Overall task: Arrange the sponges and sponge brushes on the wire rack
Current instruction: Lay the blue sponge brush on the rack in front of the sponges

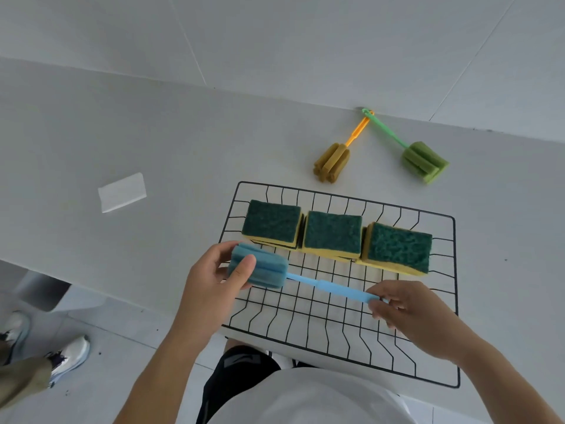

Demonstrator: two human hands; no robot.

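White counter (153, 142): over the rack (455, 301), a blue brush (305, 278) is pinched at its head by the left hand (211, 280) and at its handle by the right hand (406, 307).

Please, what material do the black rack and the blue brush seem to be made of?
The wire rack looks like thin metal wire with a black coating, bent into a grid. The blue sponge brush seems to have a soft ribbed foam head, matte, dented slightly under the left hand, and a smooth plastic handle, held by the right hand.
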